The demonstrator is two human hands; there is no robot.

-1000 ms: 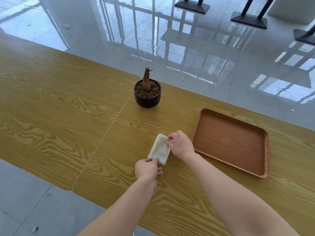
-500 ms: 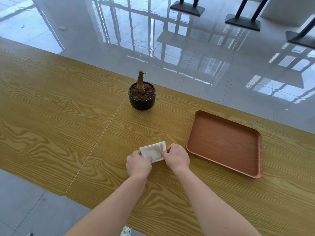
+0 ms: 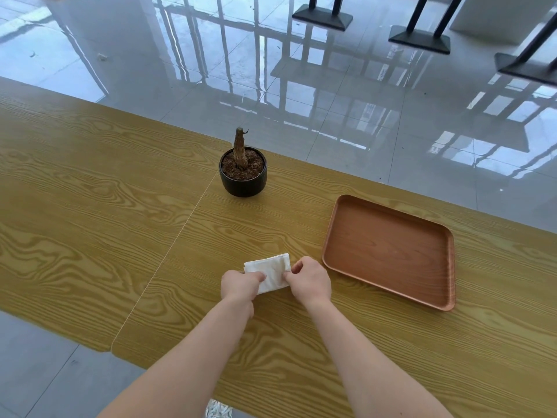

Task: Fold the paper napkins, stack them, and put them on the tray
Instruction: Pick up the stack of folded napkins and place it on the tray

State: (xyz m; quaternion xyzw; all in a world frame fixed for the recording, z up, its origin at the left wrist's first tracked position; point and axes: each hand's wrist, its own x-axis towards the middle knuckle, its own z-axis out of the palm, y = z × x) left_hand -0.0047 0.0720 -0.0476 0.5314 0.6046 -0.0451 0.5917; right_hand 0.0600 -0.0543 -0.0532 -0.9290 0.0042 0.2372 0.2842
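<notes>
A white folded paper napkin [image 3: 269,268] lies on the wooden table [image 3: 120,224], just left of the brown tray [image 3: 388,248]. My left hand [image 3: 239,286] pinches the napkin's near left corner. My right hand [image 3: 307,280] pinches its right edge with curled fingers. Both hands cover the napkin's near side. The tray holds nothing.
A small black pot [image 3: 243,173] with a bare stump stands behind the napkin near the table's far edge. A seam runs across the table left of the napkin. Beyond the table lies a glossy tiled floor with black table bases [image 3: 419,40].
The napkin turned from pointing away from me to lying crosswise. Both hands came together at its near side and now hold its two ends.
</notes>
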